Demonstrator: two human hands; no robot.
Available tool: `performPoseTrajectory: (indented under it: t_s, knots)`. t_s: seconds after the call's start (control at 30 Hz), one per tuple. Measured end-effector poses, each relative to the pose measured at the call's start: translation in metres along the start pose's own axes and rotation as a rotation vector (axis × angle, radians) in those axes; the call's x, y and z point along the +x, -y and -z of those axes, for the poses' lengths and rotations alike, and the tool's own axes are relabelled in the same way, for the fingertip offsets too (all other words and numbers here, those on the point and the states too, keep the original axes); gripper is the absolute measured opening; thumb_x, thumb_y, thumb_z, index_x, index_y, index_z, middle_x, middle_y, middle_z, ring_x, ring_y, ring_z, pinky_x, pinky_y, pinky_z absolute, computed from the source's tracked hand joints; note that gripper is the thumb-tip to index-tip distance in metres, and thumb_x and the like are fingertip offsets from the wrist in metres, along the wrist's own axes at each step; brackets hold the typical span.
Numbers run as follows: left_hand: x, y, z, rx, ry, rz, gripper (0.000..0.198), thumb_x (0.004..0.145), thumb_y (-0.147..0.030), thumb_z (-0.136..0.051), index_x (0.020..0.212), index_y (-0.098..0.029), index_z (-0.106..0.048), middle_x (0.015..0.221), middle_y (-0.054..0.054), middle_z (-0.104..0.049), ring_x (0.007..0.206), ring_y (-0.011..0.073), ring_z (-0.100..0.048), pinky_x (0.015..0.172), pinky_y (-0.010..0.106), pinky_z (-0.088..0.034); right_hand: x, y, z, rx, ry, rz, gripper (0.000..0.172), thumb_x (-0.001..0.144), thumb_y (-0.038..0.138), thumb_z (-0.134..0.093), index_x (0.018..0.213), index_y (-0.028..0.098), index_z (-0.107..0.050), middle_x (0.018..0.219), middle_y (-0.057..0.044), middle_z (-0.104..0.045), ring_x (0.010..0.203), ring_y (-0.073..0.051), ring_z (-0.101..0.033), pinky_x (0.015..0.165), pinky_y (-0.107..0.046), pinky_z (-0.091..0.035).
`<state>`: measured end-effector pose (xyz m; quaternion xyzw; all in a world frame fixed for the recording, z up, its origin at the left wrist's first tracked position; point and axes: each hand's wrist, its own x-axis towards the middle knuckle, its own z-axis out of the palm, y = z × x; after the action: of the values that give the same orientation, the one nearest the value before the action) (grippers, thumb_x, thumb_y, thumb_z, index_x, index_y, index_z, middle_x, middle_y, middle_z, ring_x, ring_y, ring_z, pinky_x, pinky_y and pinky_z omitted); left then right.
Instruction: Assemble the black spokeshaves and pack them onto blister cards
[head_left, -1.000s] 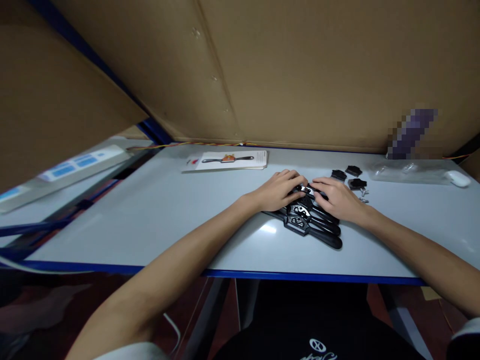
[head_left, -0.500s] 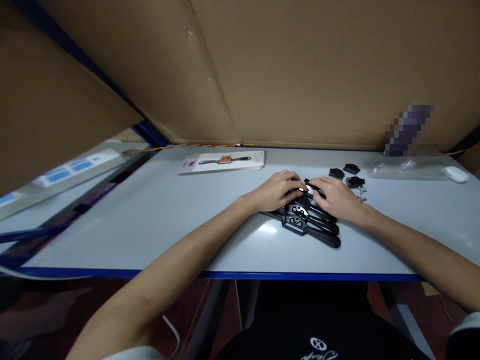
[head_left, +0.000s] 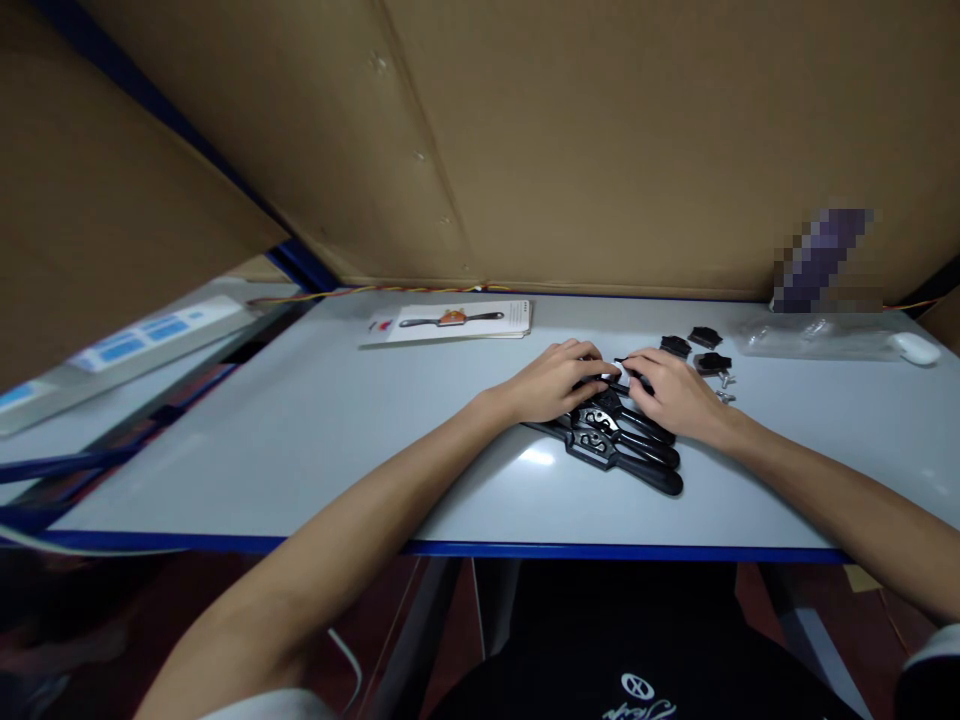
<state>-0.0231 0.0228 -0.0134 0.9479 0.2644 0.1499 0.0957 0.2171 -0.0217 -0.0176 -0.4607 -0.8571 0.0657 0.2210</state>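
Note:
Several black two-handled tool bodies [head_left: 622, 448] lie side by side on the pale grey table [head_left: 315, 420], near its middle. My left hand [head_left: 559, 380] rests on their far left ends with its fingers curled down. My right hand [head_left: 671, 392] lies on the right of the same row, fingers bent and meeting the left hand's fingertips over a small black and silvery part [head_left: 616, 378]. What exactly each hand pinches is hidden under the fingers.
Small black caps [head_left: 694, 348] and a few silvery screws [head_left: 724, 386] lie just beyond my right hand. A printed card showing the tool [head_left: 450, 321] lies at the back, a clear plastic bag [head_left: 814, 338] and a white object [head_left: 913, 348] at the back right. Cardboard walls surround the table.
Both hands stay on the row of tool bodies. The fingertips have shifted slightly and drawn closer together over the small part; the view moved a little.

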Motion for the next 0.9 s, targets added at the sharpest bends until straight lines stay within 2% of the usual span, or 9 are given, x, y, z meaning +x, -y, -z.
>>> performPoseTrajectory:
  t_s: [0.37,0.5,0.7,0.9]
  knots:
    - [0.0,-0.003,0.003,-0.012,0.028,0.02,0.042,0.108,-0.04,-0.04,0.138,-0.025,-0.066,0.119,0.013,-0.063,0.11,0.0282,-0.058,0.101,0.045,-0.044,0.01,-0.016,-0.003,0.215,-0.025,-0.119,0.013,0.097,0.028,-0.061,0.094,0.024,-0.073,0.111,-0.009,-0.076,0.107,-0.028,-0.067,0.099,-0.046,-0.05]
    - [0.0,-0.004,0.003,-0.023,0.014,0.032,0.042,0.108,-0.041,-0.041,0.14,-0.022,-0.06,0.118,0.013,-0.063,0.11,0.0286,-0.058,0.101,0.045,-0.045,0.012,-0.019,-0.004,0.236,-0.029,-0.134,0.016,0.097,0.026,-0.059,0.093,0.024,-0.074,0.11,-0.009,-0.076,0.107,-0.027,-0.067,0.1,-0.046,-0.049]
    - [-0.001,-0.005,0.003,-0.069,-0.003,0.063,0.035,0.107,-0.045,-0.043,0.126,-0.019,-0.057,0.118,0.012,-0.065,0.11,0.0289,-0.057,0.099,0.045,-0.046,0.013,-0.019,-0.003,0.258,-0.032,-0.161,0.016,0.097,0.025,-0.057,0.088,0.024,-0.07,0.109,-0.009,-0.076,0.106,-0.027,-0.068,0.101,-0.047,-0.049]
    - [-0.001,-0.005,0.003,-0.043,0.001,0.039,0.041,0.108,-0.044,-0.042,0.137,-0.019,-0.057,0.117,0.013,-0.064,0.109,0.0286,-0.058,0.1,0.045,-0.046,0.012,-0.02,-0.007,0.195,-0.032,-0.137,0.018,0.099,0.027,-0.051,0.089,0.025,-0.066,0.111,-0.01,-0.074,0.108,-0.029,-0.064,0.101,-0.048,-0.048]
